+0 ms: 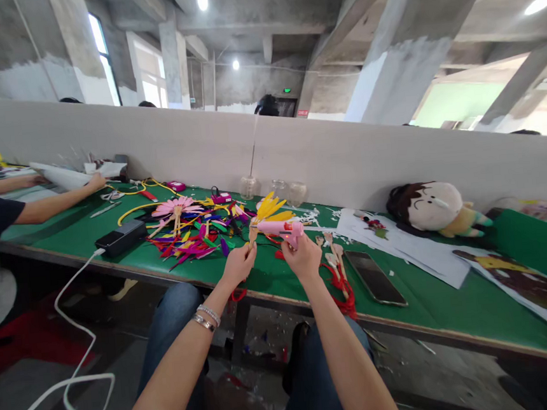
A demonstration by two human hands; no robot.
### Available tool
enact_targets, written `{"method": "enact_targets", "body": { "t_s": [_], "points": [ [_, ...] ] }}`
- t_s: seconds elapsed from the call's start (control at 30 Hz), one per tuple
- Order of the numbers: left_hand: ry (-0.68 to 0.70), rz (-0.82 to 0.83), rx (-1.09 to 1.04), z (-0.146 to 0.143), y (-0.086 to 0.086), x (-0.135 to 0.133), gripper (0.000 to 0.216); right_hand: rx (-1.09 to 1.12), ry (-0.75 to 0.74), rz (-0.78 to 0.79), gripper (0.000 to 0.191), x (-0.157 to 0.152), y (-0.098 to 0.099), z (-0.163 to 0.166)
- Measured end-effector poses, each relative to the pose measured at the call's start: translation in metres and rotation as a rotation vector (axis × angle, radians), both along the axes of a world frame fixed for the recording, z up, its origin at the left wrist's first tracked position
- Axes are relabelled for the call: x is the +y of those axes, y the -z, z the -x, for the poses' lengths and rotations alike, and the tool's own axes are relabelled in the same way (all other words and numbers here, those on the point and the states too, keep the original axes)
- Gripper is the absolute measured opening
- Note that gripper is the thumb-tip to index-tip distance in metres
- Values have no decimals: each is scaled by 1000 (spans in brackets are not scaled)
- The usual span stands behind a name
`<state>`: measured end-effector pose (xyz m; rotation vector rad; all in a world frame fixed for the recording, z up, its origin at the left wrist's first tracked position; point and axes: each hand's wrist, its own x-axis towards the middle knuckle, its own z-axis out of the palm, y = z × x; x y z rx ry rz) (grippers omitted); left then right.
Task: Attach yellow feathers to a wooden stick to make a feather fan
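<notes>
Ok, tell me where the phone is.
The phone lies flat on the green table, just right of the right hand, beside the wooden sticks.

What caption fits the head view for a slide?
Left hand holds a yellow feather fan while right hand aims a pink glue gun over the green table.
</notes>
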<state>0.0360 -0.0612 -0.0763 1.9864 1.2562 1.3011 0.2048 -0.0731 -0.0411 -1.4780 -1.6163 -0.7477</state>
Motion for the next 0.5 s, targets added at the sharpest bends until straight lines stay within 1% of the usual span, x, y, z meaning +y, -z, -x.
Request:
{"method": "enact_targets", "body": {
  "t_s": [0.37,0.5],
  "points": [
    [-8,-48,22,0,2,2,41,15,26,-26,37,1,-1,-3],
    [-7,-26,15,0,3,3,41,24,38,-30,35,0,-2,-4]
  ]
}}
